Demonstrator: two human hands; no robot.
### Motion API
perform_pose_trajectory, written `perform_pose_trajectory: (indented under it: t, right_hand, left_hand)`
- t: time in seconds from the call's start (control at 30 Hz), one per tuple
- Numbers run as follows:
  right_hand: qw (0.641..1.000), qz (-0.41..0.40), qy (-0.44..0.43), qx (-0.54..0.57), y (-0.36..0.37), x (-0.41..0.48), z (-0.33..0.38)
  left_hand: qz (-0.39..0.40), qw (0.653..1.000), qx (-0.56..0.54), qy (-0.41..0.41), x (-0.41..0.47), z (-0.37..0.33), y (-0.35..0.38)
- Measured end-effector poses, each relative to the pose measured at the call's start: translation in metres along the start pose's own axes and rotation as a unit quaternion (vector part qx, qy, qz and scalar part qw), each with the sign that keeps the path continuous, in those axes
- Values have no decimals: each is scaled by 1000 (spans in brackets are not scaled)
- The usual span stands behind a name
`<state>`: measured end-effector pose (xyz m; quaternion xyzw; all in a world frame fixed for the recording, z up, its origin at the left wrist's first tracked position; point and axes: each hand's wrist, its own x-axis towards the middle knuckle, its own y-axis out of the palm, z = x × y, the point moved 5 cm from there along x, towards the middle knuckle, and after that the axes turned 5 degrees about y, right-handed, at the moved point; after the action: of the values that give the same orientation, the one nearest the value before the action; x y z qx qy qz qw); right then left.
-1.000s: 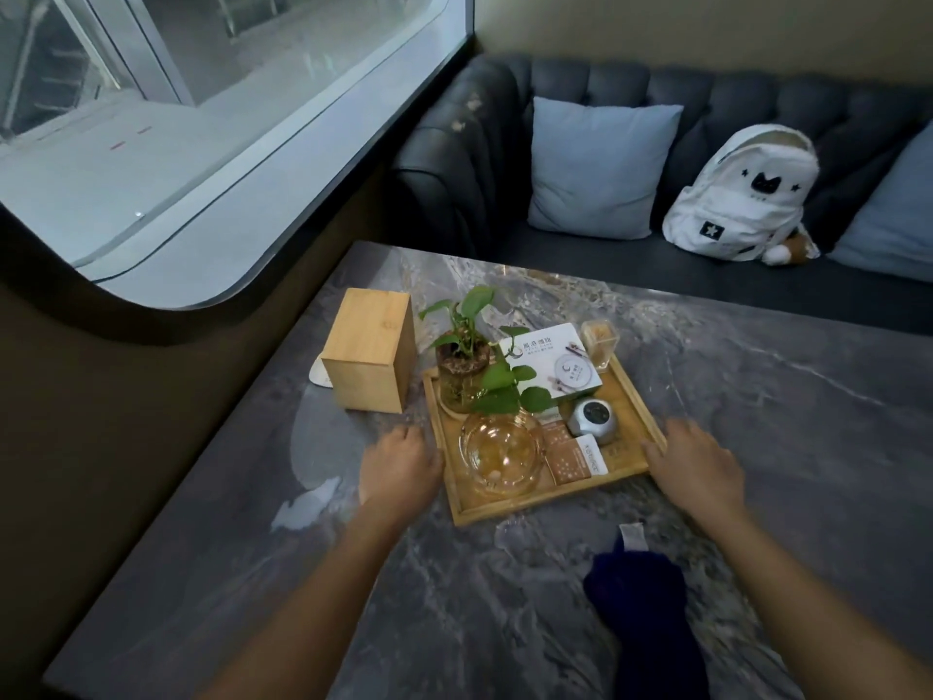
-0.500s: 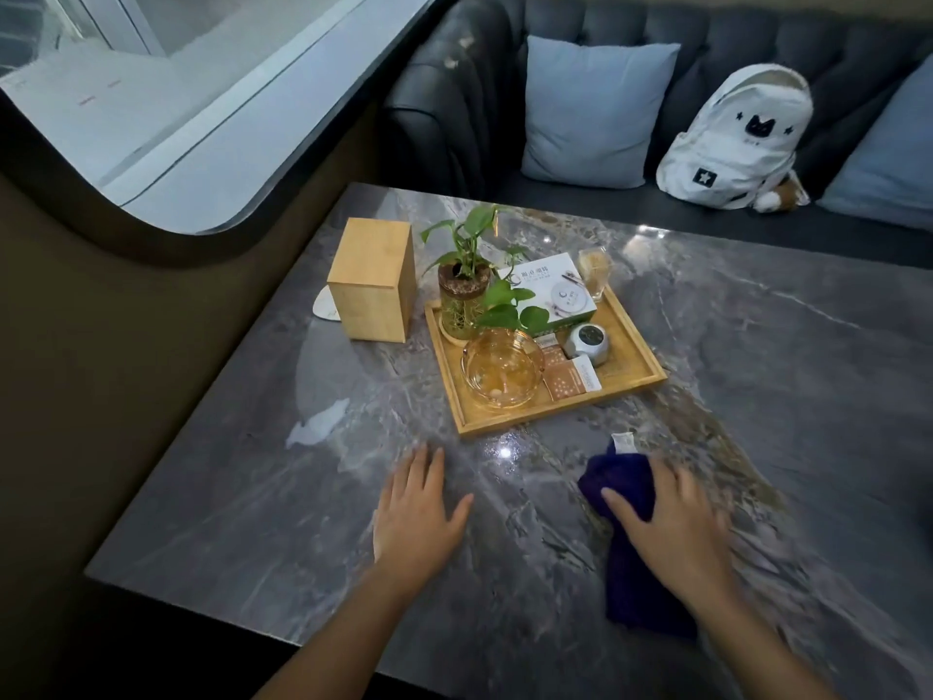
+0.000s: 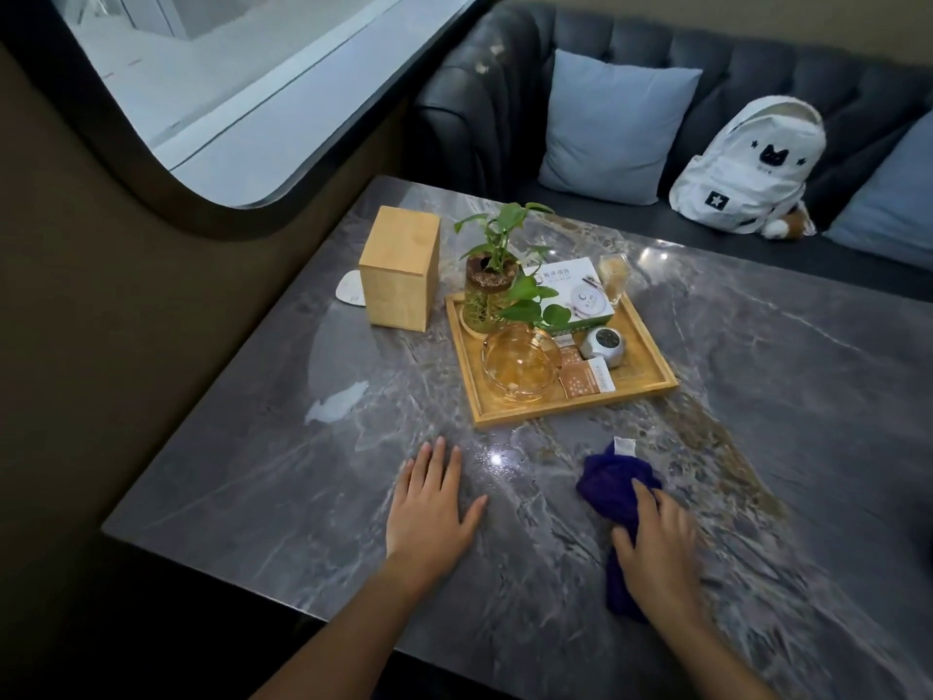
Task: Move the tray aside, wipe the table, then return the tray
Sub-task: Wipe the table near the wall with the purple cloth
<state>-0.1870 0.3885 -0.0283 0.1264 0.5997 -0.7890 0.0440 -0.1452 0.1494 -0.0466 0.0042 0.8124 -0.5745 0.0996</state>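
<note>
Both hands have left the wooden tray (image 3: 651,346): left hand (image 3: 429,512) lies flat, fingers spread, at seven o'clock; right hand (image 3: 656,543) now clutches the dark blue cloth (image 3: 611,482) at five o'clock.

Open marble near the front edge, clutter farther back

The table (image 3: 757,396) lies bare to the right of the tray (image 3: 651,366) and along its near left; the wooden box (image 3: 399,270) stands just beside the tray's left rim, and the plant (image 3: 510,255) rises above the tray's back corner.
</note>
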Motion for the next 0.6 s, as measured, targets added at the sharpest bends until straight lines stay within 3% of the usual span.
perform_pose_trajectory:
  t: [0.23, 0.4, 0.6]
  right_hand:
    - [980, 85, -166, 73, 13, -16, 63]
    - [948, 113, -280, 97, 19, -29, 135]
    - [935, 96, -314, 130, 21, -7, 207]
  left_hand:
    - [-129, 986, -103, -13, -17, 41, -34]
    - [-147, 978, -62, -136, -33, 111, -51]
    - [-126, 952, -52, -275, -52, 194, -58]
